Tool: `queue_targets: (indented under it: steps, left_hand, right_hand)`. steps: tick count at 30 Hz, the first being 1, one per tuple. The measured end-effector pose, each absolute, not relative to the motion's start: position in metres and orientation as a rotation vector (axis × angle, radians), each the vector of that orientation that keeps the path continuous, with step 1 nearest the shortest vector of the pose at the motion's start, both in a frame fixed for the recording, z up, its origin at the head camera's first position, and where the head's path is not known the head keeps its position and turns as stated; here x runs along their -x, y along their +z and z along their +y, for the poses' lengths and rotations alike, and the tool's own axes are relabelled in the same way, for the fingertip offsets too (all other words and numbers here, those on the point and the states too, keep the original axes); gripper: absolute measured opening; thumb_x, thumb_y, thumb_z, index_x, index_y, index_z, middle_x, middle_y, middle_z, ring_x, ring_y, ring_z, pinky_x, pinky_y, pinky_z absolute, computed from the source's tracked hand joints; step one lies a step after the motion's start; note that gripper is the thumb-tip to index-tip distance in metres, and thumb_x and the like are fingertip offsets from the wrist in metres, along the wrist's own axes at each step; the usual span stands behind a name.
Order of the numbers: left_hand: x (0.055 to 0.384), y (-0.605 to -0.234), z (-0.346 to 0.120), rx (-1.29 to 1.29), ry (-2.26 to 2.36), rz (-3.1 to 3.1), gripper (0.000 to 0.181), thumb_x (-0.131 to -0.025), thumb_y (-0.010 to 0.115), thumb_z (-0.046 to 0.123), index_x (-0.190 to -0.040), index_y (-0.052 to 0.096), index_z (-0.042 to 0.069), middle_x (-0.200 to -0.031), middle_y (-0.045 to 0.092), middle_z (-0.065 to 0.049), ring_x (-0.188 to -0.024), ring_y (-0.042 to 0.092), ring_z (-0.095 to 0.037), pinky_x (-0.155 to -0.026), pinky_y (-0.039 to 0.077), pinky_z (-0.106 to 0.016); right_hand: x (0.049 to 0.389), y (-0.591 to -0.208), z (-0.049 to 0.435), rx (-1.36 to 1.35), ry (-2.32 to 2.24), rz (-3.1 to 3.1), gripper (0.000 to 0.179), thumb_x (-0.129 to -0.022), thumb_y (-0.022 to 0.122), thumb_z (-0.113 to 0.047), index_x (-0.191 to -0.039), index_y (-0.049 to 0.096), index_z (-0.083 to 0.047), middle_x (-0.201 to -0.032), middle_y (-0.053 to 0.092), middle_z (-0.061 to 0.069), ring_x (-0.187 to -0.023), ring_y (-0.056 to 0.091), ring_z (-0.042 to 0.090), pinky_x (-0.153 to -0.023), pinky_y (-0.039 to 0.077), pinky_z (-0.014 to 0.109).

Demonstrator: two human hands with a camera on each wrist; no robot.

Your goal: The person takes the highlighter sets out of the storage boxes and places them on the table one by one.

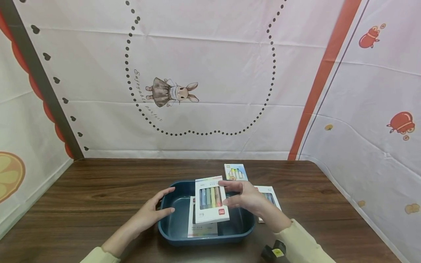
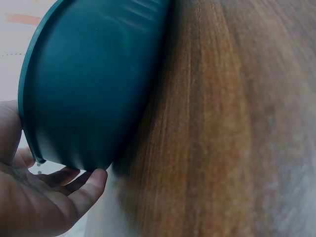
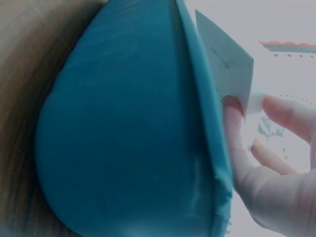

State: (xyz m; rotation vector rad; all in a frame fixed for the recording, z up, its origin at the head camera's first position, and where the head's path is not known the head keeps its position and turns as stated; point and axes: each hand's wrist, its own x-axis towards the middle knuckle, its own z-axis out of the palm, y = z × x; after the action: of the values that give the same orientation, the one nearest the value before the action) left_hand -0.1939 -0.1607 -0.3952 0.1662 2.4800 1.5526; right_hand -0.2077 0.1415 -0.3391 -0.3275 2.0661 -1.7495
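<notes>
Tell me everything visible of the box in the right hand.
The white box looks like card, its front window showing a row of coloured sticks, its lower right corner bearing a red label. Tilted, window toward the head camera, it partly hides another box in the blue tray; contact there is unclear. The right hand pinches its right edge.

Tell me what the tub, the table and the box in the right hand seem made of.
Tub: probably plastic, smooth with a soft sheen. Table: brown wood grain, slightly glossy; real wood or laminate, unclear. Box: likely thin printed card, with flat faces and crisp edges.
</notes>
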Motion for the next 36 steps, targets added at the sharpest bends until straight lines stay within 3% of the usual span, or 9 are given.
queue_targets:
  steps: [28,36]
  left_hand:
    - [0.189,-0.397,-0.158,-0.205,1.579,2.482,0.058,-0.085,0.064,0.019,-0.137,0.039,0.020,-0.145,0.028,-0.018,-0.129,0.025,-0.047,-0.093,0.031,-0.063]
    - [0.187,-0.397,-0.158,-0.218,1.584,2.483,0.058,-0.085,0.064,0.020,-0.137,0.039,0.021,-0.145,0.028,-0.019,-0.129,0.026,-0.046,-0.093,0.032,-0.062]
  right_hand:
    - [0.172,-0.326,0.158,0.482,-1.699,2.012,0.060,-0.074,0.070,-0.011,-0.128,0.047,0.000,-0.113,0.049,0.017,-0.086,0.056,0.018,-0.070,0.048,0.027]
    - [0.160,-0.330,0.159,0.531,-1.783,1.867,0.061,-0.074,0.068,-0.001,-0.127,0.042,0.010,-0.106,0.054,0.014,-0.081,0.063,0.016,-0.071,0.052,0.026]
